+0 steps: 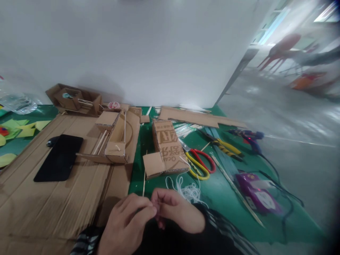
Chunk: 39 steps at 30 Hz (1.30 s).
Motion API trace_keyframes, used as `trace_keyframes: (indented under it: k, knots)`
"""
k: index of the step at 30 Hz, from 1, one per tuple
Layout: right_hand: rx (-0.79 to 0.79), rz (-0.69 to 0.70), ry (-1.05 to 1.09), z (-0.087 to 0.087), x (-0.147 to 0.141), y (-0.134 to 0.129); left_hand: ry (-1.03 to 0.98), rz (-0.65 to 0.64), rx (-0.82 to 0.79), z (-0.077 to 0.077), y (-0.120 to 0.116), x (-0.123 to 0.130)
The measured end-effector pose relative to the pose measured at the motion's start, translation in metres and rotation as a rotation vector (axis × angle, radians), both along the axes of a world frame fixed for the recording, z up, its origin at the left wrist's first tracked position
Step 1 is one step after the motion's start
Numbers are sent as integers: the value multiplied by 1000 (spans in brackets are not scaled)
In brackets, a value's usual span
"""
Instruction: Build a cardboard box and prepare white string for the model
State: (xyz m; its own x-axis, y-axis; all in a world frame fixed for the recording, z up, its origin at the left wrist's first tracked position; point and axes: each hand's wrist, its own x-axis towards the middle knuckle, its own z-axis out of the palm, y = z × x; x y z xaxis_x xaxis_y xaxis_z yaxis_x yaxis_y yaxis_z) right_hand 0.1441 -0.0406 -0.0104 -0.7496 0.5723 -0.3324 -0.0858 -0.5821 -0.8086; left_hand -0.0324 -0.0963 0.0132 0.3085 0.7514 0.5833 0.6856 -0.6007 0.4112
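Observation:
My left hand (pixel 129 221) and my right hand (pixel 176 210) meet at the front edge of the table, fingertips pressed together. Whatever sits between the fingers is too small and hidden to make out. Just beyond them lies a thin stick (pixel 144 182), pointing away from me. A cardboard box with printed characters (pixel 170 145) rests behind the hands, with a small cardboard box (pixel 154 164) at its near left corner. Loose white string (pixel 190 191) is heaped right of it, beside scissors (pixel 203 164) with red and yellow handles.
Cardboard sheets (pixel 71 202) on the left hold a black phone (pixel 60 157) and a cardboard model (pixel 115 138). Pliers (pixel 228 148), a glue gun (pixel 248 136) and a purple power strip (pixel 257 193) with cables lie right. A white panel (pixel 132 53) stands behind.

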Motion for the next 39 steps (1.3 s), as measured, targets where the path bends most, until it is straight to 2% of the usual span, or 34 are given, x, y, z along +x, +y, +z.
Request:
trace_keyframes:
  k: [6, 12, 16, 20, 24, 27, 30, 35, 39]
  knots:
    - [33, 18, 54, 1, 1, -2, -121, -28, -23, -10, 4, -1]
    - [173, -53, 49, 0, 2, -5, -243, -55, -218, -16, 2, 0]
    - [169, -64, 10, -1, 2, -6, -279, -50, -231, -17, 3, -1]
    - [75, -88, -26, 0, 0, -7, -261, -21, -249, -22, 3, -3]
    - [51, -103, -69, 7, 0, -7, -251, -12, -250, -23, 3, -5]
    - [109, -87, -147, 16, 0, -7, -214, -45, -232, -22, 3, -5]
    - [199, -76, -222, 22, 0, -7, -94, -36, -201, -21, 2, -2]
    - [249, -56, -214, 22, 2, -9, 90, 54, -110, -21, 0, 2]
    - [266, -86, -185, 23, 9, -11, 33, 146, -130, -16, 0, -1]
